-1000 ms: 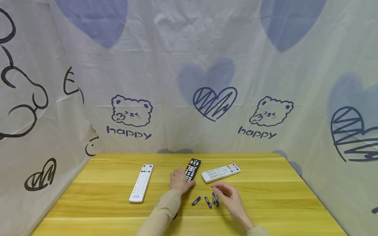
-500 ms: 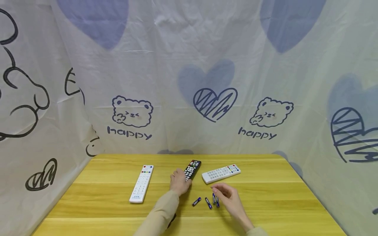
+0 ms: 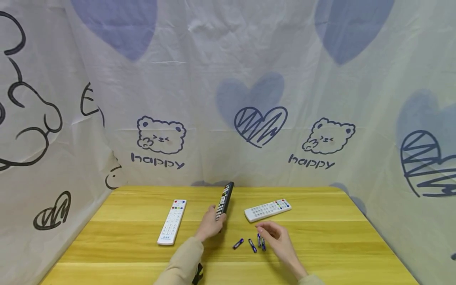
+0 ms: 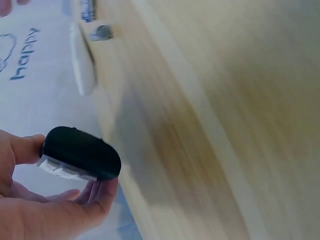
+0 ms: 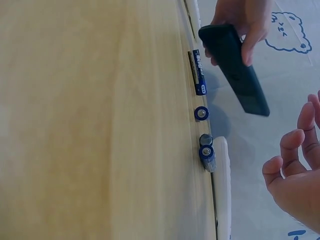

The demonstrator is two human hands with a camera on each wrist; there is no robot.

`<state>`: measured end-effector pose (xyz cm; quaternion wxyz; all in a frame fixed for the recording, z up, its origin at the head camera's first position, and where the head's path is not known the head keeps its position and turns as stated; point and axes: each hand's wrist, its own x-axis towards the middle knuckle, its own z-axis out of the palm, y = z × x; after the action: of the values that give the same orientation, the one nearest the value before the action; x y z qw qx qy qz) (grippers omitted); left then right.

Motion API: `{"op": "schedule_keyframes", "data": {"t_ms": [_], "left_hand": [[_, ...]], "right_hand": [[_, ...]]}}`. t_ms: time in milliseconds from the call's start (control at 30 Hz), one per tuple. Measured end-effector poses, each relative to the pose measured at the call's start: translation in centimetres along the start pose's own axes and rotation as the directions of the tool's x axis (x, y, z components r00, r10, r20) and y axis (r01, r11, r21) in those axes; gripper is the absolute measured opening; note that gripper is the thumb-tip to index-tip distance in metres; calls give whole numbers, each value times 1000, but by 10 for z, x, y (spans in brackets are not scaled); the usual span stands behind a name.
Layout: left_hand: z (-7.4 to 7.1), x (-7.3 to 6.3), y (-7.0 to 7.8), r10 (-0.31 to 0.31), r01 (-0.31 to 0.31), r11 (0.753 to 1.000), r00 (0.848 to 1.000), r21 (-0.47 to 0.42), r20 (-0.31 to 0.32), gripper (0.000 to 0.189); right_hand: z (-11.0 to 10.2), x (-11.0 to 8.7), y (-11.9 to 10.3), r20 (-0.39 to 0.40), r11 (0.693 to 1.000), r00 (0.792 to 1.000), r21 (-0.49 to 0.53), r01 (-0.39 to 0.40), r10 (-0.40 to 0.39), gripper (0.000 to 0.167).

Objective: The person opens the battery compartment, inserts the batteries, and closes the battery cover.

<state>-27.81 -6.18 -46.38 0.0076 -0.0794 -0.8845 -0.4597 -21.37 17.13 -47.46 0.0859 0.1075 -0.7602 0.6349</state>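
A black remote control is held in my left hand, raised off the table and tilted on its side. Its keys face left in the head view, and in the right wrist view the dark back of the remote shows. In the left wrist view, thumb and fingers grip the opposite edges of the remote. My right hand hovers beside several small blue batteries, fingers loosely bent. Nothing shows between the fingers of that right hand in the right wrist view.
One white remote lies at the left of the wooden table. Another white remote lies at an angle behind the batteries. A printed cloth hangs behind the table's far edge.
My left hand has lifted the black remote from the table, drawn it left and turned it onto its side. The right hand and the batteries have stayed in place.
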Motion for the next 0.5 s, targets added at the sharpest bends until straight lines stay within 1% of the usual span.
{"op": "schedule_keyframes", "data": {"t_ms": [167,233,300,433,500], "left_hand": [[-10,-7,0,15,-10,994,999,-105,48,66],[-12,-11,0,10,1,987,998,-162,68,67],[-15,-14,0,15,2,977,997,-211,80,67],[-21,-21,0,46,-11,956,993,-292,113,65],[-23,-24,-2,56,-2,938,988,-348,145,65]], "right_hand": [[0,0,0,5,1000,1000,5,4,-4,19],[0,0,0,7,1000,1000,5,2,-2,19],[0,0,0,9,1000,1000,7,-1,1,19],[0,1,0,13,1000,1000,9,-6,6,20],[0,1,0,13,1000,1000,11,-10,10,20]]}}
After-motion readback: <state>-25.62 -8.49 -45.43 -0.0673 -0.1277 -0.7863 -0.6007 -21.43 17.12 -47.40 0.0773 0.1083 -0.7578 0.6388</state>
